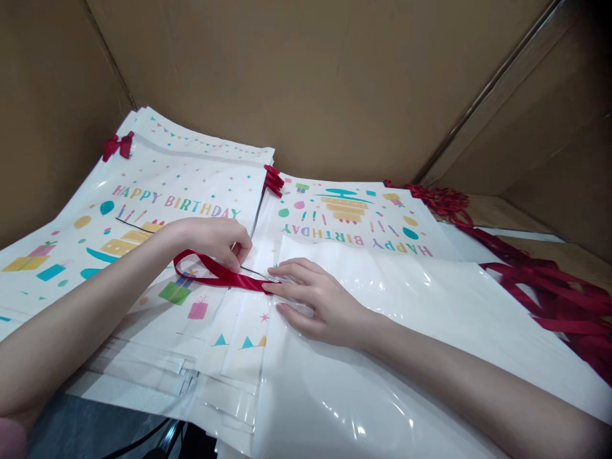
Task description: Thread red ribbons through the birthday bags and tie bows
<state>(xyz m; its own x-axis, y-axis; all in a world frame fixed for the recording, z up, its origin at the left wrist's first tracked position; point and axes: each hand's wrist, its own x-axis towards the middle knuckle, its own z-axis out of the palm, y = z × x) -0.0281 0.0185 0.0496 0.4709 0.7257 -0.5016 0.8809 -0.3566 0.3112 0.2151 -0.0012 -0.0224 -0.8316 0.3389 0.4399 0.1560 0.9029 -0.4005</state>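
My left hand (213, 237) is closed in a pinch on a thin dark wire (258, 274). One end of the wire runs right towards my right fingertips, and the other shows beyond my left forearm. My right hand (320, 299) lies with fingers stretched and apart at the left edge of a blank white plastic bag (363, 370). Its fingertips touch the end of a red ribbon loop (224, 275). The loop lies below my left hand, over printed birthday bags (201, 150). Whether the ribbon is fixed to the white bag, I cannot tell.
Behind the white bag lies another printed bag stack (344, 204), seen upside down. A red bow (118, 146) and folded red ribbons (274, 181) sit at the bags' edges. Many red ribbons (549, 287) spread at the right. Brown panels (310, 83) wall in the back and sides.
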